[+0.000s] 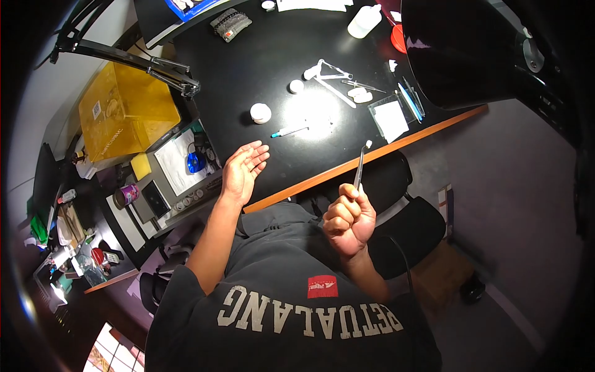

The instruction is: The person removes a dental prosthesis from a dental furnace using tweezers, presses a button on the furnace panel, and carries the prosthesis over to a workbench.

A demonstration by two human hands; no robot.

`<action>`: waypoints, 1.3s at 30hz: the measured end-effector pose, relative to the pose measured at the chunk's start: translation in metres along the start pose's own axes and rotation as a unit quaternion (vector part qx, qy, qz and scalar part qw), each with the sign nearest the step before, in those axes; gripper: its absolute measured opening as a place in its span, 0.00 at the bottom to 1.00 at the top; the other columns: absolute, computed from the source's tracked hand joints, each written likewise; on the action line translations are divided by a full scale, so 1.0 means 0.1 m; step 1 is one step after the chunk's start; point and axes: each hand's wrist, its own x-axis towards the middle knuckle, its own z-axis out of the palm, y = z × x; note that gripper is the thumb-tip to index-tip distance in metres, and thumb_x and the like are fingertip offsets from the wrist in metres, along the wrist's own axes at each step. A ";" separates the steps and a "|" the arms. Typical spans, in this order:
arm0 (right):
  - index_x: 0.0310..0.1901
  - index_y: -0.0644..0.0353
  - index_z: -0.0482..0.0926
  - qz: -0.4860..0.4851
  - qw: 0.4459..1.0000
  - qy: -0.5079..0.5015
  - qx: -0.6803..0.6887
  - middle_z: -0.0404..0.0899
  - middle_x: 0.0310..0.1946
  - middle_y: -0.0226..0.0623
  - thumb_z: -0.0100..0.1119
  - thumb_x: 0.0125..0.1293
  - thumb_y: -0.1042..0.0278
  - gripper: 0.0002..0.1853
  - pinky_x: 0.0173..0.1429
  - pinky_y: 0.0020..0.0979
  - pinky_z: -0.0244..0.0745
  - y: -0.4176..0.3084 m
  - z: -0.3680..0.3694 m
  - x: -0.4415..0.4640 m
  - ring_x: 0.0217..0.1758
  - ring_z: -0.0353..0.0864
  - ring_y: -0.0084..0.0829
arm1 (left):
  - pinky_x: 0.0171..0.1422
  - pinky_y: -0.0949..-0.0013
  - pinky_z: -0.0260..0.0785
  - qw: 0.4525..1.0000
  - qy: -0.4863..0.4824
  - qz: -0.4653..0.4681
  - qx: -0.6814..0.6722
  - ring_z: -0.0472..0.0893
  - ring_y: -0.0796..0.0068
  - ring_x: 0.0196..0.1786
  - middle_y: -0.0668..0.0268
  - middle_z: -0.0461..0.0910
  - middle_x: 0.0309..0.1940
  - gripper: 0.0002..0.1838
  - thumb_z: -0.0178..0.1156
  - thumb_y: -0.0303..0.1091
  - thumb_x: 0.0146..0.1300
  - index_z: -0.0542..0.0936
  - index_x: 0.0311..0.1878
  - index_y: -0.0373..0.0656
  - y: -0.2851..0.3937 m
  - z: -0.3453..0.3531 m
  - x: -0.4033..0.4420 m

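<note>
My right hand [349,218] is closed around a pair of metal tweezers [359,170] held upright near the table's front edge. A small white piece [369,144] sits at the tweezers' tip; I cannot make out what it is. My left hand [240,175] is open over the table's left front, palm turned up and fingers loosely curled, with nothing in it. Just beyond it lies a thin tool with a blue end [286,132]. Two small round white containers [260,113] stand farther back. Right of the brightly lit patch is a dark pad with a white sheet [392,121].
On the black table [229,80] are a white articulated stand [333,84], blue pens [409,102], a white bottle [364,22] and a grey pouch [231,25]. A black lamp shade [458,56] overhangs the right side. A yellow box [124,111] stands left.
</note>
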 end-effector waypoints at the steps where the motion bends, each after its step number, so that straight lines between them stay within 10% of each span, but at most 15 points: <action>1: 0.37 0.58 0.69 0.003 1.000 -0.007 -0.007 0.51 0.14 0.19 0.45 0.77 0.60 0.12 0.21 0.20 0.46 0.01 0.00 0.00 0.17 0.47 0.15 | 0.58 0.68 0.71 1.000 0.000 0.000 0.001 0.80 0.69 0.53 0.59 0.81 0.51 0.16 0.50 0.36 0.72 0.75 0.57 0.39 0.00 0.00 0.00; 24: 0.42 0.64 0.72 -0.005 0.967 -0.041 -0.250 0.51 0.13 0.20 0.44 0.77 0.60 0.14 0.23 0.23 0.47 0.04 -0.19 0.02 0.18 0.49 0.16 | 0.58 0.68 0.69 1.000 0.006 -0.002 -0.007 0.80 0.69 0.53 0.58 0.81 0.51 0.15 0.51 0.35 0.71 0.76 0.56 0.38 0.02 -0.01 -0.01; 39: 0.39 0.66 0.75 -0.234 0.798 0.055 -0.553 0.59 0.17 0.21 0.51 0.75 0.68 0.10 0.24 0.22 0.48 0.08 -0.28 0.07 0.18 0.51 0.13 | 0.58 0.67 0.70 1.000 0.003 0.003 0.001 0.80 0.69 0.53 0.58 0.81 0.52 0.16 0.51 0.36 0.71 0.75 0.56 0.39 0.01 -0.03 0.01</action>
